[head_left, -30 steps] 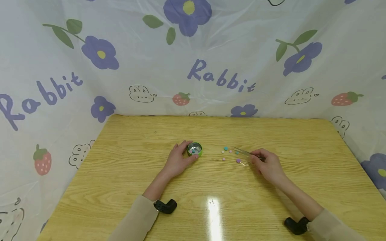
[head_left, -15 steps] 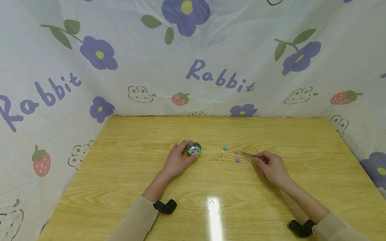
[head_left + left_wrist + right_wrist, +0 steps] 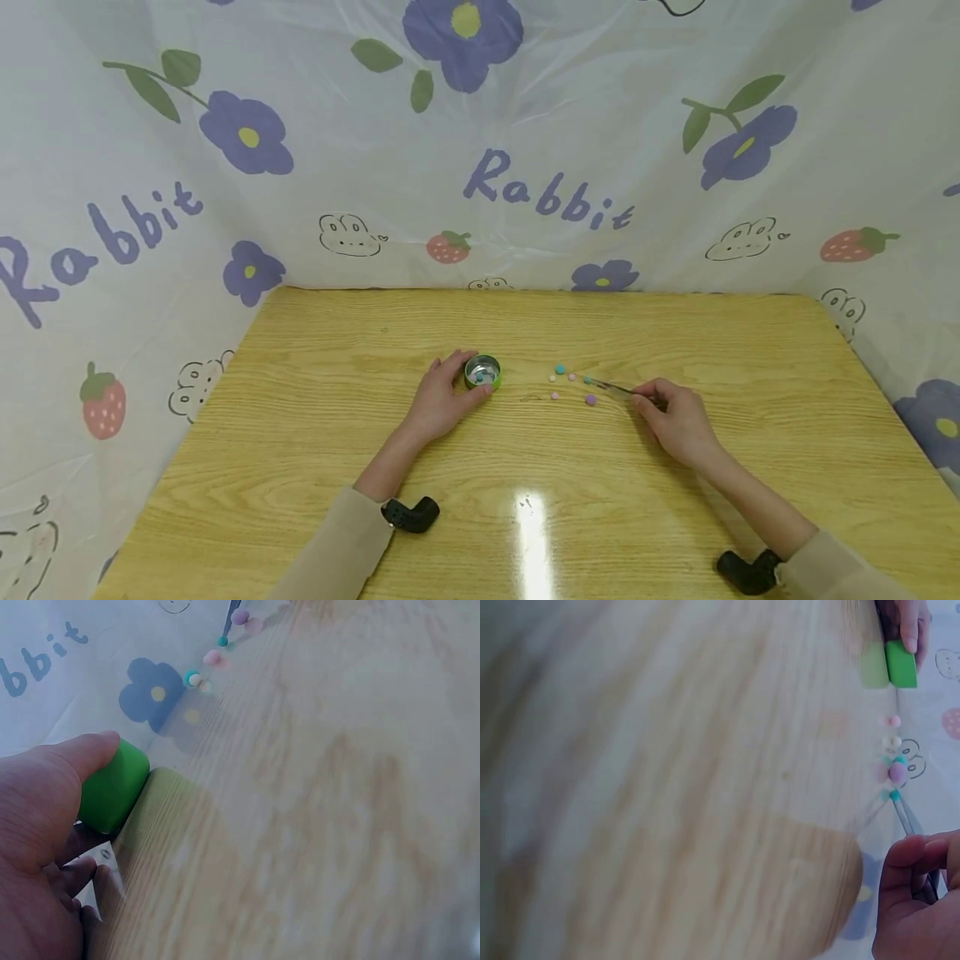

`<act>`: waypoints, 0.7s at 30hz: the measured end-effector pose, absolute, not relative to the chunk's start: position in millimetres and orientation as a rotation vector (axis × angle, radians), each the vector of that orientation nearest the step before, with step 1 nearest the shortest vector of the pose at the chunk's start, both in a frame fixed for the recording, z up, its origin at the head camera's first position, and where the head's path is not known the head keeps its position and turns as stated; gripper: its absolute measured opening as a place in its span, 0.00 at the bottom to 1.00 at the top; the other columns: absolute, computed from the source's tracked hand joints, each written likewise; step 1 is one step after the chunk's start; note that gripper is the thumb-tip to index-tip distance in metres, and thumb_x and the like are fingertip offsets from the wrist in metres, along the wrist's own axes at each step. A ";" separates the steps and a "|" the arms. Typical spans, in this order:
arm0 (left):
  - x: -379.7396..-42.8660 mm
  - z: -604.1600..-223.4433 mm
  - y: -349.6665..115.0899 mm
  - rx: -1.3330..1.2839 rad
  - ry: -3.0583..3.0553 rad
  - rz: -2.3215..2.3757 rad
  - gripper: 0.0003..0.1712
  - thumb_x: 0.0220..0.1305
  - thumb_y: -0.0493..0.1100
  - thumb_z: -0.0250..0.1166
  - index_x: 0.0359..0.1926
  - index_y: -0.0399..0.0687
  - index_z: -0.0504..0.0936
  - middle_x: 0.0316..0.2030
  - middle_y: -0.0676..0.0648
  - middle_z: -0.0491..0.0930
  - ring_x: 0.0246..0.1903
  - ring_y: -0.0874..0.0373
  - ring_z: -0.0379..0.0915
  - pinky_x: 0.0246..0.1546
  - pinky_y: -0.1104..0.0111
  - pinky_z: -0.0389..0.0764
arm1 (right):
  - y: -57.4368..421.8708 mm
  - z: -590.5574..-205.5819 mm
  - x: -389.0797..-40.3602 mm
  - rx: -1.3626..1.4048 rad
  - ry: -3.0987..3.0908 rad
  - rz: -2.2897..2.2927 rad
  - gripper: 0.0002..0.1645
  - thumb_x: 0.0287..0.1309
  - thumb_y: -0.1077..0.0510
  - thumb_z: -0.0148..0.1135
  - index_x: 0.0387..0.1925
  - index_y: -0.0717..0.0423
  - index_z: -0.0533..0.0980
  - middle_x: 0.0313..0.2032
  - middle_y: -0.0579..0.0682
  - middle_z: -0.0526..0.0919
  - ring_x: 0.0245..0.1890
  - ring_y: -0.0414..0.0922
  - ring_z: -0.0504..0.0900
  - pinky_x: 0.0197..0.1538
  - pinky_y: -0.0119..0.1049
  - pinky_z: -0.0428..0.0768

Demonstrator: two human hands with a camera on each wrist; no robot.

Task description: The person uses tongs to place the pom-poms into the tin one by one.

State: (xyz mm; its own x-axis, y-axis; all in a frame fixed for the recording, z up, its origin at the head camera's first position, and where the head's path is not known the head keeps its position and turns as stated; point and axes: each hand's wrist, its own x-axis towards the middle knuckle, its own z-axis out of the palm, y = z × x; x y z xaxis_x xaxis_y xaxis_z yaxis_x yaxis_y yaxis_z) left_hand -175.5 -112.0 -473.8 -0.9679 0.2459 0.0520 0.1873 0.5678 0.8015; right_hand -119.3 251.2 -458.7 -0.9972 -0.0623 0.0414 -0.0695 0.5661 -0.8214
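One green tin (image 3: 114, 787) stands on the left, with a few beads inside it; their number is too small to tell. To its right lie six loose beads: one white bead (image 3: 552, 378), two pink, the near pink bead (image 3: 555, 396) and the far pink bead (image 3: 572, 377), one blue bead (image 3: 560, 369), one teal bead (image 3: 587, 380) and one purple bead (image 3: 591, 400). Farther right is one pair of tweezers (image 3: 617, 388).

The wooden table (image 3: 337, 333) has its left, far and right edges in view, the far one meeting the patterned cloth (image 3: 360, 175). Tin and beads sit well apart from these edges, with a strip of tabletop between them.

The left hand (image 3: 438, 404) grips the tin, thumb on its near side, fingers round its far left side. The right hand (image 3: 678, 421) pinches the tweezers between thumb and fingers; their tips point left and reach the teal bead. Whether the tips squeeze it, I cannot tell.
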 end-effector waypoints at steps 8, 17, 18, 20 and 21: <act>-176.2 -474.1 -112.1 0.428 2.737 1.385 0.35 0.67 0.48 0.72 0.70 0.41 0.74 0.70 0.35 0.69 0.75 0.34 0.52 0.77 0.46 0.45 | 249.5 -458.3 -118.9 0.148 -2.770 1.437 0.09 0.73 0.63 0.60 0.45 0.67 0.81 0.20 0.52 0.76 0.12 0.43 0.71 0.16 0.34 0.70; -174.2 -472.0 -112.3 0.451 2.734 1.401 0.34 0.67 0.47 0.72 0.70 0.41 0.74 0.69 0.36 0.71 0.75 0.36 0.54 0.77 0.48 0.44 | 245.4 -456.1 -119.7 0.154 -2.757 1.436 0.10 0.74 0.62 0.60 0.45 0.67 0.81 0.21 0.53 0.76 0.11 0.42 0.70 0.15 0.35 0.69; -174.0 -472.1 -112.5 0.450 2.735 1.400 0.34 0.67 0.47 0.72 0.70 0.41 0.74 0.69 0.36 0.71 0.75 0.36 0.54 0.77 0.48 0.44 | 244.7 -455.9 -119.8 0.155 -2.756 1.436 0.10 0.74 0.62 0.60 0.45 0.67 0.81 0.20 0.53 0.76 0.11 0.42 0.70 0.15 0.35 0.69; -173.9 -472.3 -113.2 0.449 2.737 1.396 0.34 0.67 0.48 0.72 0.70 0.41 0.74 0.69 0.36 0.71 0.75 0.36 0.54 0.77 0.47 0.44 | 243.4 -455.5 -120.1 0.159 -2.755 1.431 0.10 0.74 0.62 0.60 0.46 0.67 0.81 0.20 0.53 0.75 0.11 0.42 0.70 0.16 0.35 0.69; -173.9 -472.5 -113.5 0.447 2.736 1.397 0.34 0.67 0.48 0.72 0.70 0.41 0.74 0.69 0.36 0.71 0.75 0.36 0.53 0.77 0.47 0.45 | 242.7 -455.3 -120.4 0.160 -2.755 1.427 0.10 0.74 0.61 0.60 0.46 0.67 0.81 0.20 0.53 0.76 0.11 0.42 0.70 0.16 0.35 0.70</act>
